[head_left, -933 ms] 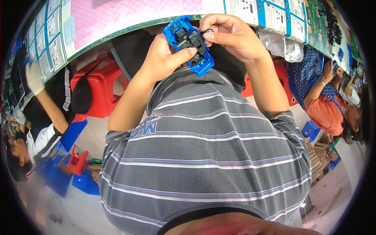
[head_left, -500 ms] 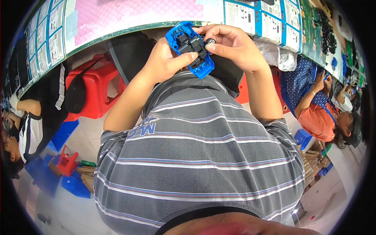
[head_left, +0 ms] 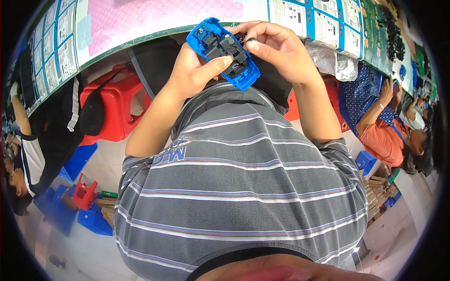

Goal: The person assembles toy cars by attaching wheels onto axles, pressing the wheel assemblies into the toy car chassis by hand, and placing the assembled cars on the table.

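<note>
A blue toy car (head_left: 228, 50) is tilted in front of me at the table's edge, its black underside parts facing up. My left hand (head_left: 193, 71) is closed round its near left side, the thumb pressed on the black chassis. My right hand (head_left: 286, 52) is at the car's right side, thumb and forefinger pinched on a small black toy wheel (head_left: 251, 40). Most of that wheel is hidden by the fingertips. Dark parts show beside it along the car's edge, too small to make out.
Ahead runs a worktable with a pink bubble-patterned mat (head_left: 164, 16) and printed sheets (head_left: 287, 21). A clear plastic bag (head_left: 346, 67) hangs at its edge. Red stools (head_left: 105, 105) stand below. A co-worker in orange (head_left: 382, 143) is at right, another person (head_left: 35, 159) at left.
The toy car has shifted slightly left and up and turned a little. My right fingers have moved with the wheel, now mostly covered, toward the car's side. The co-worker at left has reached forward.
</note>
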